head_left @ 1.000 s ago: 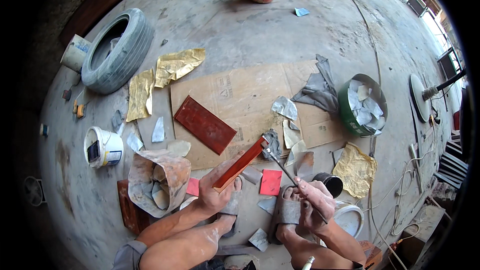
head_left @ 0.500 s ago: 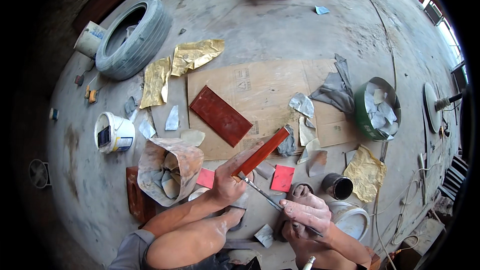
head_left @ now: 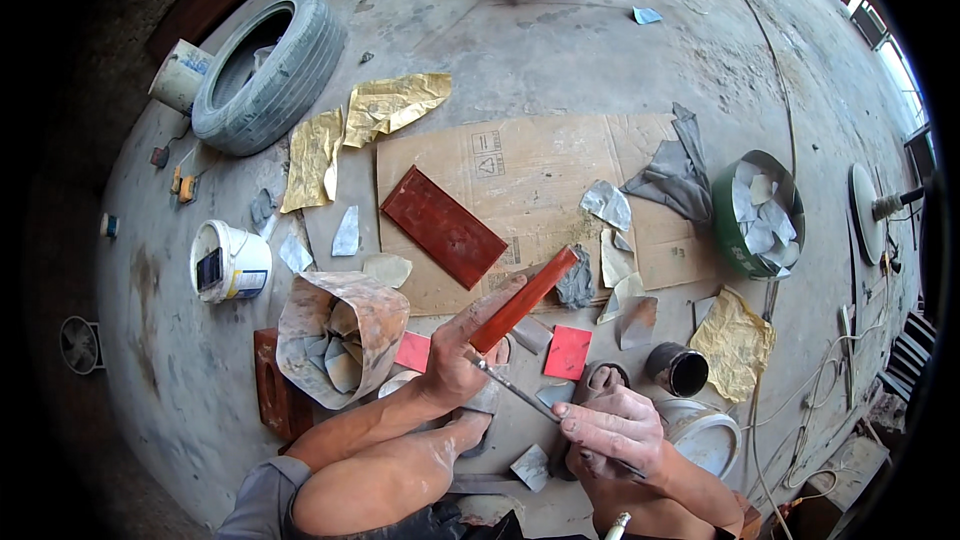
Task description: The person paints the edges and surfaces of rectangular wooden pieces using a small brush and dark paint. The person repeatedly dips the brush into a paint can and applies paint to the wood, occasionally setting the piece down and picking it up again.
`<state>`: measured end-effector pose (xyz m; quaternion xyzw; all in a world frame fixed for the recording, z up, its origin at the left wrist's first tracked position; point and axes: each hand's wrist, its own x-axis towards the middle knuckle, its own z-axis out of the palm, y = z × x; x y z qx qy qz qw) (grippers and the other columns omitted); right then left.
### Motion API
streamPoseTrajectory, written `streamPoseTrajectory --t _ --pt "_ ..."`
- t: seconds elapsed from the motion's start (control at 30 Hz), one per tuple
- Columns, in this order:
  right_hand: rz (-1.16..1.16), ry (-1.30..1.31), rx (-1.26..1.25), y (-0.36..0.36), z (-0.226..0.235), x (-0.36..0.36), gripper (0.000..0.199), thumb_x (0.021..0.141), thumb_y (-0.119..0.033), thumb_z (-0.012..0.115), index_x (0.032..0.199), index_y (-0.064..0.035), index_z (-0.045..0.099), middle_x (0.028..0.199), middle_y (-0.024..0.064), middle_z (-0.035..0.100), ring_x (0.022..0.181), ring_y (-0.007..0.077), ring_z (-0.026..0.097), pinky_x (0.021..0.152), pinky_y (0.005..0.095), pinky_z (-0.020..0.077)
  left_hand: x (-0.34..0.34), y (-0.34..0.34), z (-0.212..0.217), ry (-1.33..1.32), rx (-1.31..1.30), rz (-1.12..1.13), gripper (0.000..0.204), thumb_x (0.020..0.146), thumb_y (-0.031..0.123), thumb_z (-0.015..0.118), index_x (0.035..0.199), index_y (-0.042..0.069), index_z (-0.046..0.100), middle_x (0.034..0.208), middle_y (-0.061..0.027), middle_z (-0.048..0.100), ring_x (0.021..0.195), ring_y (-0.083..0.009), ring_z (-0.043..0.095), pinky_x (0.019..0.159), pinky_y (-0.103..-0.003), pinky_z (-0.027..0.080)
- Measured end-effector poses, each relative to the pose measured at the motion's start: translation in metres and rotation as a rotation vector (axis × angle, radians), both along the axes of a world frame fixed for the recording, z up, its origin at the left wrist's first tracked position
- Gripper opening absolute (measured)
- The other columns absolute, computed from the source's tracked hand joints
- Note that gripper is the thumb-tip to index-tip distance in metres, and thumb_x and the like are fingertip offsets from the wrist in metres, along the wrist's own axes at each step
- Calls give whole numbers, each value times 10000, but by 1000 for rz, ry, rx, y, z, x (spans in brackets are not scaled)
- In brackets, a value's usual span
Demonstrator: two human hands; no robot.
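My left hand (head_left: 455, 365) is closed around the lower end of a glossy red-brown wooden piece (head_left: 525, 302), which slants up and to the right. In my right hand (head_left: 618, 425), a thin brush (head_left: 520, 391) is pinched between thumb and fingers. Its tip is close to the lower end of the wood, beside my left fingers; whether it touches cannot be made out. Past the wooden piece, a dark red rectangular panel (head_left: 443, 227) with a raised rim lies on flattened cardboard (head_left: 550, 160).
Sandpaper scraps fill a stained bag (head_left: 345, 330) and a green tub (head_left: 735, 235). A white bucket (head_left: 232, 265) and a tyre (head_left: 285, 75) stand left. Near my right hand are a dark cup (head_left: 680, 370) and a white lidded bucket (head_left: 705, 435). A grey cloth (head_left: 675, 175) lies on the cardboard.
The brush tip has shifted slightly down and left at the lower end of the wooden piece. Both hands keep their hold, and the surroundings have shifted a little in view.
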<state>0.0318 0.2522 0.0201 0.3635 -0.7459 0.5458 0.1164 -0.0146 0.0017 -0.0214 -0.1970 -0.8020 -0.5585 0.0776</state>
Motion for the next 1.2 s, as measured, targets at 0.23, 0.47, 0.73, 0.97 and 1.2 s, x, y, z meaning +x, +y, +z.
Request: streamPoseTrajectory --t 0.23,0.47,0.73,0.97,1.2 --pt "-14 13 9 0 -1 2 334 823 -19 703 1156 -21 724 1173 118 748 832 204 674 641 308 528 0 2 8 -79 7 29 472 899 -118 551 1359 -15 567 1274 -175 620 799 -134 663 632 -279 535" --pt "-72 25 -59 2 -15 6 379 802 2 699 1181 -8 708 1172 147 743 842 212 685 645 302 524 6 3 7 -206 -11 149 199 962 50 656 1139 -38 678 909 -120 723 808 -183 686 732 -326 545" --pt "-98 35 -32 3 -16 2 376 787 31 692 1162 13 703 1160 183 738 808 240 694 655 321 528 5 -2 2 -80 -56 54 529 908 -167 520 1408 2 558 1035 -109 688 730 -118 652 610 -282 548" --pt "-311 16 11 12 -21 -4 282 1030 -121 549 1250 34 633 1147 231 725 757 280 684 677 366 537 4 2 6 -73 -19 35 389 1000 -70 541 1385 -25 564 1037 -130 683 678 -124 644 565 -285 536" --pt "-245 -6 -34 7 -17 -1 299 883 55 617 1176 38 673 1137 219 732 802 283 715 685 343 550 7 1 4 -105 -31 55 344 1002 -47 564 1344 -30 591 932 -93 672 661 -128 625 569 -293 531"
